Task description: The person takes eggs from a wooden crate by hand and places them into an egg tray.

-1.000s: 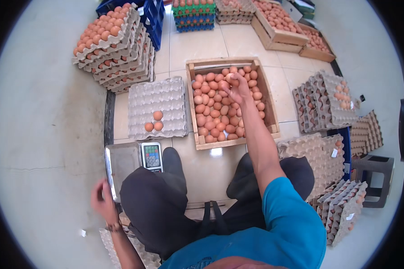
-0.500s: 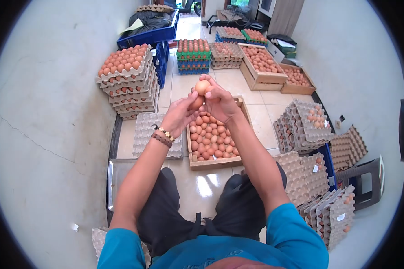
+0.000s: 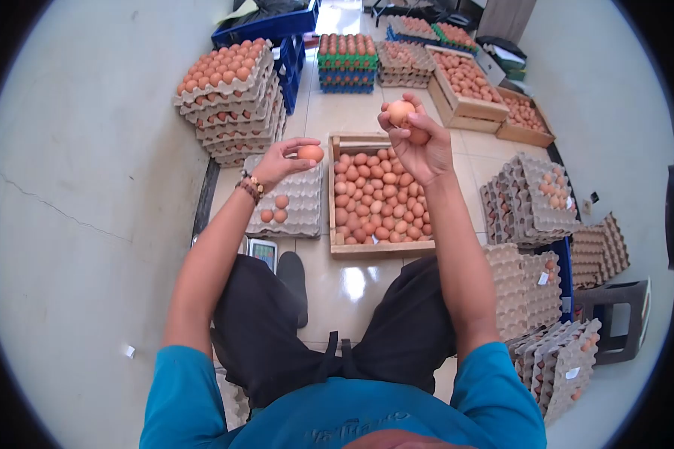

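Pinching a lone egg [image 3: 311, 153] between thumb and slightly parted fingers, your left hand [image 3: 278, 165] was over the grey tray [image 3: 303, 198] at eleven o'clock, which held three eggs [image 3: 280, 215]. Your right hand [image 3: 409, 126], at one o'clock, curled around at least two eggs [image 3: 401, 113], near the wooden crate [image 3: 382, 253] at twelve.
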`<state>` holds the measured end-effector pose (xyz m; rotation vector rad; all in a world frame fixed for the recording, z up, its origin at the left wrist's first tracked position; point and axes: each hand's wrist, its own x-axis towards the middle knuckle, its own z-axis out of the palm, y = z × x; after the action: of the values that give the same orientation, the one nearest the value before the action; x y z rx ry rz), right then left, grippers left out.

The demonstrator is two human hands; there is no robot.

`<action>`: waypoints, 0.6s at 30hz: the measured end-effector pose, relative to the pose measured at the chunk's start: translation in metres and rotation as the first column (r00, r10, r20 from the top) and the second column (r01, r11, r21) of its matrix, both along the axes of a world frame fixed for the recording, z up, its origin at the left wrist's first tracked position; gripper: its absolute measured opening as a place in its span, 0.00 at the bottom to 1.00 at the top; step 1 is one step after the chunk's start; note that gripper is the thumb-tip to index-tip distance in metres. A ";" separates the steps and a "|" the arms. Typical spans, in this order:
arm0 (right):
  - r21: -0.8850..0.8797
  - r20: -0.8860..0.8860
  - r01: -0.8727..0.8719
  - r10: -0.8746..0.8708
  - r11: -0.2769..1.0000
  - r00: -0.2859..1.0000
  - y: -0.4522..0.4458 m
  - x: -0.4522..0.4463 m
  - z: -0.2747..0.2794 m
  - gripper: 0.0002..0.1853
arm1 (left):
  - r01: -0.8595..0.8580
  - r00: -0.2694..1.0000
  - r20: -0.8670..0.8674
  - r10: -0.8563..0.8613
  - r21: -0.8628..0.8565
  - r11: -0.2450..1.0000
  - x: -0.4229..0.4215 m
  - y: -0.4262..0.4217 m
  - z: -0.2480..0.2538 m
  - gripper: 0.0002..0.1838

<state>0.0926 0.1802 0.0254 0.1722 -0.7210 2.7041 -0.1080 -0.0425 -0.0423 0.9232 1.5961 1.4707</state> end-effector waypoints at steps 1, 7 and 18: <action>-0.019 0.022 0.016 -0.016 1.000 1.000 0.004 0.001 -0.007 0.22 | -0.003 0.984 -0.180 -0.015 -0.096 0.995 -0.017 0.002 -0.020 0.25; 0.102 0.251 0.106 -0.129 0.989 0.959 0.029 0.021 -0.026 0.20 | -0.201 0.627 -0.698 -0.346 -0.574 0.793 -0.081 -0.007 -0.145 0.26; 0.303 0.347 0.168 -0.273 0.938 0.897 0.038 0.036 -0.040 0.25 | -0.420 0.553 -0.808 -0.205 -0.483 0.768 -0.045 0.001 -0.255 0.16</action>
<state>0.1285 0.2179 -0.0151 -0.3727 -1.1431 2.4308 -0.1533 -0.0419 -0.2977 1.1706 2.6738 0.3456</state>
